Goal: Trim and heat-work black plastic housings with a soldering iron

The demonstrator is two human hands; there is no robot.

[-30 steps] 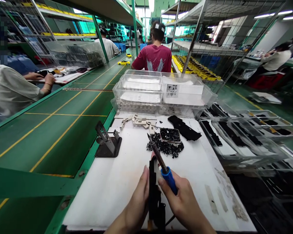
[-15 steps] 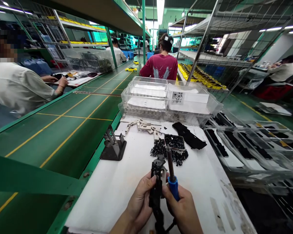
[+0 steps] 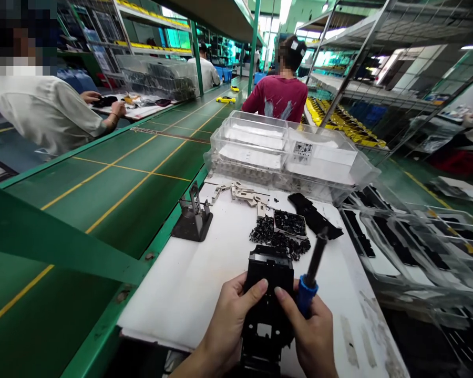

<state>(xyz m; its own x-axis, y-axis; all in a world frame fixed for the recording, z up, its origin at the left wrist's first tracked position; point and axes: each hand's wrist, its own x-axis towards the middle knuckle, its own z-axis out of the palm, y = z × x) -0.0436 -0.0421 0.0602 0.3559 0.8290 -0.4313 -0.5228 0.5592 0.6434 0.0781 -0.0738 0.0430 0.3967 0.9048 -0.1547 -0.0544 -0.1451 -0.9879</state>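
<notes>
A flat black plastic part (image 3: 268,310) is held upright over the near part of the white table, its broad face toward me. My left hand (image 3: 230,315) grips its left side, thumb on the face. My right hand (image 3: 313,328) holds the right side with its thumb on the face, and also keeps a blue-handled soldering iron (image 3: 307,294) whose dark shaft points up. Beyond lie a heap of small black pieces (image 3: 266,231), a small tray (image 3: 289,223) full of them, and several beige parts (image 3: 248,195).
A metal stand (image 3: 195,215) is at the table's left edge, beside the green conveyor (image 3: 142,173). Clear bins (image 3: 287,147) stand at the back. A black strip (image 3: 315,215) and trays (image 3: 398,247) are right. People sit left and ahead.
The black part has turned from edge-on to face-on, with both thumbs now on it. The soldering iron has moved right and tilts away from the part. The whole view has shifted slightly.
</notes>
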